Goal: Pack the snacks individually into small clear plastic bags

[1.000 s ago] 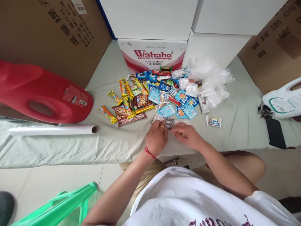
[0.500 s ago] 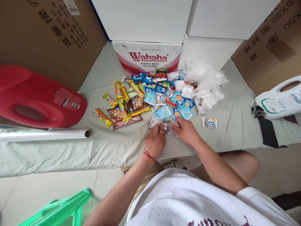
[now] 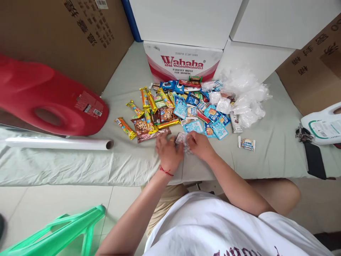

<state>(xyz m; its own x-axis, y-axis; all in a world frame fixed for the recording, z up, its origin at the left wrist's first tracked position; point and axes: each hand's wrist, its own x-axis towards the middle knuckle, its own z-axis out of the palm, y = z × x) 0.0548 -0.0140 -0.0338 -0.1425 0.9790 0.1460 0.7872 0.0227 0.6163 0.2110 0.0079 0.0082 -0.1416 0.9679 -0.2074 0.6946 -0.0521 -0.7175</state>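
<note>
- A Wahaha box [image 3: 183, 64] stands upright beyond your hands.
- In front of the box, your snack pile [image 3: 191, 112] lies mostly unwrapped.
- Your left hand [image 3: 169, 151], fingers spread, touches a packet; whether it grips, you cannot tell from here.
- Your right hand [image 3: 201, 144], fingers curled, pinches clear film [image 3: 183, 139].
- Directly before the box, nearest you, that dark packet [image 3: 176, 137] looks part-covered, its wrapping apparently unfinished.
- Two clear-wrapped lumps [image 3: 223, 105], front-right of the box, appear done.

Shirt [image 3: 197, 220]: white, creased, short sleeve [image 3: 275, 224] on right side | lettering [image 3: 243, 252]: dark purple, ornate, cut off at bottom | bracelet [image 3: 166, 172]: thin red cord, left wrist [image 3: 168, 166] | shorts [image 3: 161, 208]: tan, wrinkled cloth
</note>
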